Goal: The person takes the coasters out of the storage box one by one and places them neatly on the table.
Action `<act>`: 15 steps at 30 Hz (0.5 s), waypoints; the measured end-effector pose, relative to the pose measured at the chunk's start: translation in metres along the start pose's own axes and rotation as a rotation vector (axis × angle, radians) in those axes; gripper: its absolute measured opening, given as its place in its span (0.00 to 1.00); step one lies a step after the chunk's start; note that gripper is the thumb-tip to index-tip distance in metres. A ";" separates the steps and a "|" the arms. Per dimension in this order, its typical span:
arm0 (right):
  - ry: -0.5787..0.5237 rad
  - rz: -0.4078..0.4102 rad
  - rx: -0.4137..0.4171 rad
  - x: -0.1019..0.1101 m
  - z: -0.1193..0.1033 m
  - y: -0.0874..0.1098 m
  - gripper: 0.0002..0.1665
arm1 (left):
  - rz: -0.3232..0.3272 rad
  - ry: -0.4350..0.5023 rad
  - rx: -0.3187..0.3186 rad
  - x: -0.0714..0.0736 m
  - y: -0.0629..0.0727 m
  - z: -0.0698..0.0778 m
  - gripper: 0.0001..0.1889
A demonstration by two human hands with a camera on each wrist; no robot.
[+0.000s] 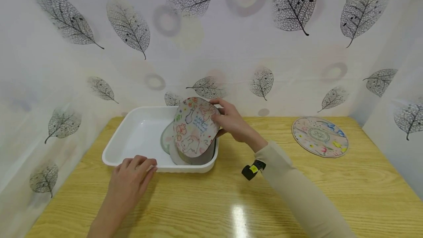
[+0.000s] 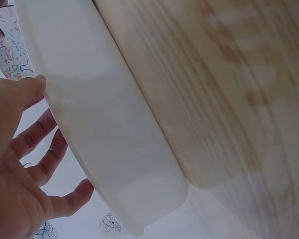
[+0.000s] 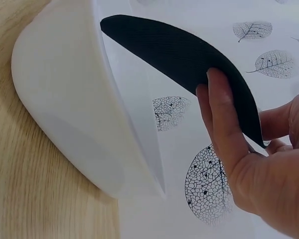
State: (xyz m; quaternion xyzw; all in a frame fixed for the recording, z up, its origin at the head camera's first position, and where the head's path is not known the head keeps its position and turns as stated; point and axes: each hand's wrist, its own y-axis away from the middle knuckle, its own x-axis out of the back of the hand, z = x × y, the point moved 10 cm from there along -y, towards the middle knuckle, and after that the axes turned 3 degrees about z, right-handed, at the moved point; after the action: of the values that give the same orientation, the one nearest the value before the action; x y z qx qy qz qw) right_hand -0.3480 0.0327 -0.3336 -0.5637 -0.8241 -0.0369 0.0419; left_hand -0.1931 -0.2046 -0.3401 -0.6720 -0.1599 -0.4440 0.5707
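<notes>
My right hand (image 1: 230, 120) pinches a round placemat (image 1: 191, 129) at its right edge, thumb over the printed face and fingers beneath. The print has flowers, a rabbit and blue writing; its dark underside (image 3: 164, 52) shows in the right wrist view. The placemat is tilted above the right end of a white basin (image 1: 132, 139). Beneath it, more round mats (image 1: 166, 140) lie overlapped in the basin, mostly hidden. My left hand (image 1: 130, 179) grips the basin's near rim, its thumb outside and its fingers over the edge, as the left wrist view (image 2: 70, 129) shows.
Flat on the wooden table (image 1: 205, 205) at the right lies another round placemat (image 1: 320, 137) with a floral print. A pale wall covering (image 1: 211, 54) printed with leaves stands behind the table and at both sides. A black strap device (image 1: 253, 169) is on the right wrist.
</notes>
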 end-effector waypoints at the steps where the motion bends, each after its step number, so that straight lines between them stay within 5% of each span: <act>1: -0.009 0.009 -0.004 0.002 0.000 0.001 0.28 | -0.003 0.000 0.003 0.000 0.000 0.000 0.12; 15: -0.135 0.090 -0.060 0.023 0.014 0.011 0.29 | -0.007 -0.031 -0.008 -0.002 -0.002 0.000 0.11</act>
State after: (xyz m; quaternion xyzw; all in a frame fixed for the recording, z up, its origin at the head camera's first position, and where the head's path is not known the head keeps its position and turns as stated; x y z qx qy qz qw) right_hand -0.3458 0.0592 -0.3448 -0.6024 -0.7973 -0.0216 -0.0291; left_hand -0.1954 -0.2034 -0.3409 -0.6804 -0.1694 -0.4361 0.5641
